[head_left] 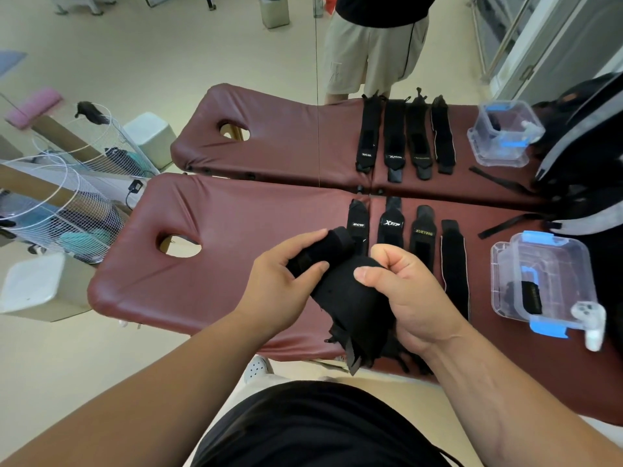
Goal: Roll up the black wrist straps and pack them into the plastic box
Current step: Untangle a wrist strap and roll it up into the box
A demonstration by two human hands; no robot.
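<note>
Clear plastic box (499,264), black rolled strap (531,297) inside

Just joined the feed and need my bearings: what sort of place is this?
Probably a massage or physiotherapy room: a padded maroon treatment table with a face hole stands against a wall mirror, with wire baskets beside it.

one black strap (340,288), partly rolled, hangs left of the clear plastic box (499,281). four flat straps (423,244) lie between them. one roll (532,296) sits inside.
</note>
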